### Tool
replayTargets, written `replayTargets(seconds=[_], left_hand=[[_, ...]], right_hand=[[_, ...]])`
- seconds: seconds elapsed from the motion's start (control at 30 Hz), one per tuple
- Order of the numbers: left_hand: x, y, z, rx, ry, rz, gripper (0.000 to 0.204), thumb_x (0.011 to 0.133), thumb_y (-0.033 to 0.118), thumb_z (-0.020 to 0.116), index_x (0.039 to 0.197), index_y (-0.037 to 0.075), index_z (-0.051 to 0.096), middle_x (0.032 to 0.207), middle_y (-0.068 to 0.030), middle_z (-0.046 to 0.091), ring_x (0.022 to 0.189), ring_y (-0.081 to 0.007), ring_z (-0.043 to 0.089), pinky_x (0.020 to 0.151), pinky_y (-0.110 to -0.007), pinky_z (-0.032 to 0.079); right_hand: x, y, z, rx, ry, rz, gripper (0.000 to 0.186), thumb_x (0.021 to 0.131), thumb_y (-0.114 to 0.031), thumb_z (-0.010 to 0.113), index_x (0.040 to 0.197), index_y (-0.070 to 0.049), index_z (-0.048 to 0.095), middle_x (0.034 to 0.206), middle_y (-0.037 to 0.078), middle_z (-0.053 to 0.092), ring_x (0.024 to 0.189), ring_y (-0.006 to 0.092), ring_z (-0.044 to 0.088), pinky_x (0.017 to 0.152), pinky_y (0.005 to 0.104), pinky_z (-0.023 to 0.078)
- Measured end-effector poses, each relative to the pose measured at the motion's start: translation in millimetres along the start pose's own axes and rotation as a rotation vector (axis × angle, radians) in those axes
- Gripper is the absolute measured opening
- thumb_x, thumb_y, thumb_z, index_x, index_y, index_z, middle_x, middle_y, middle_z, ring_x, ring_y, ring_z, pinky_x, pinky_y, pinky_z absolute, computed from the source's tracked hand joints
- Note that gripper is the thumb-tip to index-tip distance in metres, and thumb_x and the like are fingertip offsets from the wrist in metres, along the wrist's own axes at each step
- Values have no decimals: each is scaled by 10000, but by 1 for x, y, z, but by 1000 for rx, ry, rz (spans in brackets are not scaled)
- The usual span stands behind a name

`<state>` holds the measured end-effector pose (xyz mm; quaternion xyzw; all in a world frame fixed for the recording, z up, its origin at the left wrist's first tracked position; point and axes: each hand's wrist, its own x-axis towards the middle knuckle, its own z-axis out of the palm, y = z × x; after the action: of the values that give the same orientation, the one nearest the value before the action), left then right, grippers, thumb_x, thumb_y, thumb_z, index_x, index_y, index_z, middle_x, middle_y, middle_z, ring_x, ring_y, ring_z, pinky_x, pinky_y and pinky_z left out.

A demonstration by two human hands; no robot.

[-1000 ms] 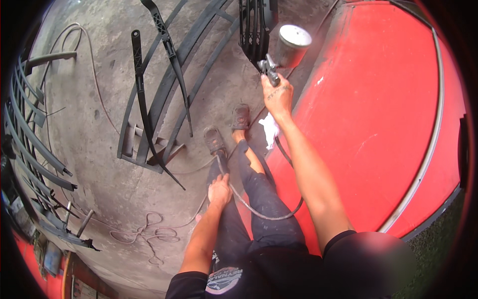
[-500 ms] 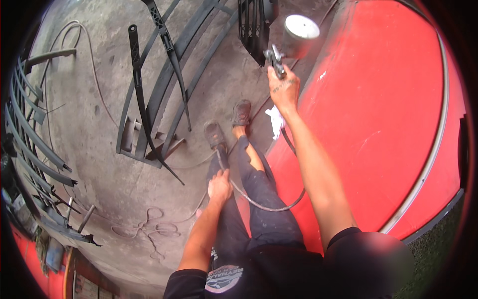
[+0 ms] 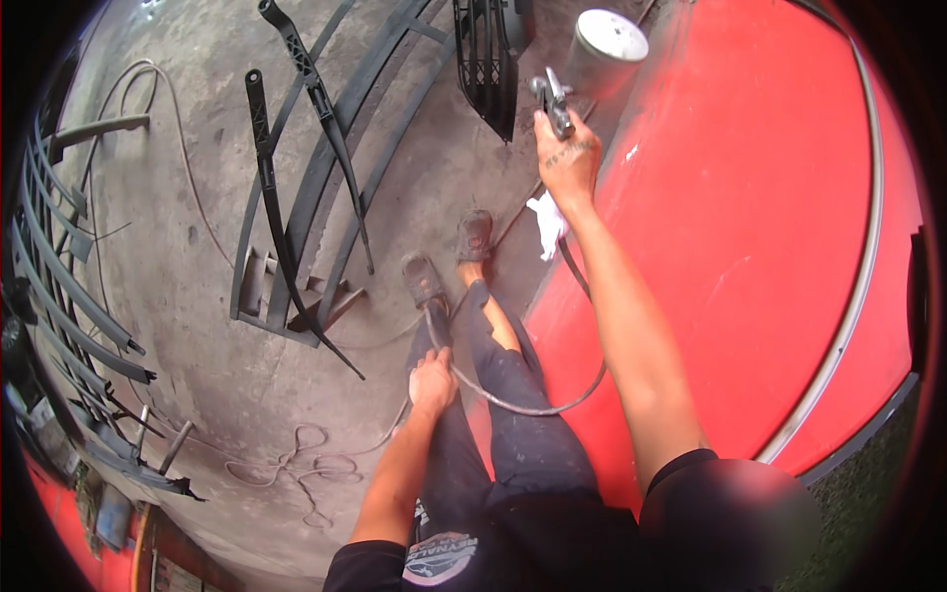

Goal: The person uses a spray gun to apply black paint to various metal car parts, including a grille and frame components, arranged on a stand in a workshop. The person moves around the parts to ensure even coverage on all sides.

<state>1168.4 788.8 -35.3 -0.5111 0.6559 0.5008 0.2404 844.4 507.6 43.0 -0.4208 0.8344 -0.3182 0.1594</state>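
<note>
My right hand is closed around the handle of a metal spray gun, held out ahead of me. The gun's cup has a white lid. A crumpled white cloth hangs below that wrist, beside the air hose. Lower down, by my thigh, my left hand grips the grey air hose, which loops across to the right. Left of the gun, two black wiper arms are propped on a dark metal stand. A black slatted plastic part is near the gun.
A large red panel fills the right side, with a grey hose curving over it. Dark curved strips hang on a rack at far left. Tangled cord lies on the concrete floor.
My right hand and the spray gun have shifted slightly right, with the cup a little farther up the picture. The stand and black part appear slightly farther left. My left hand keeps hold of the hose.
</note>
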Motion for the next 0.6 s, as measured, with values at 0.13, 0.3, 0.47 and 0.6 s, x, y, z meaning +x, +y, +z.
replayTargets(seconds=[0.13,0.3,0.47,0.6], left_hand=[[0,-3,3,-12,36,15,457,870,139,622,1326,111,604,1266,-178,635,1138,-393,657,950,-494,548],[0,5,-9,-22,-57,-28,565,846,126,631,1409,97,595,1353,-187,626,1190,-398,645,1023,-488,529],[0,-4,7,-17,6,26,513,861,140,638,1371,118,587,1351,-188,602,1176,-400,640,982,-496,538],[-2,4,-4,-9,-43,-8,560,869,159,649,1425,132,580,1480,-222,521,1208,-411,632,999,-497,536]], right_hand=[[5,-12,1,14,69,-27,266,970,-240,717,932,17,663,685,188,626,616,317,619,638,423,481],[-40,24,-4,-27,-37,87,256,966,-243,714,965,10,675,693,194,637,640,339,631,645,428,490],[-98,40,-17,-98,-216,317,239,960,-226,699,1032,2,704,730,219,679,728,398,708,685,449,513],[-92,38,-12,-124,-232,290,273,956,-252,702,1035,9,703,735,230,683,745,406,716,689,463,513]])
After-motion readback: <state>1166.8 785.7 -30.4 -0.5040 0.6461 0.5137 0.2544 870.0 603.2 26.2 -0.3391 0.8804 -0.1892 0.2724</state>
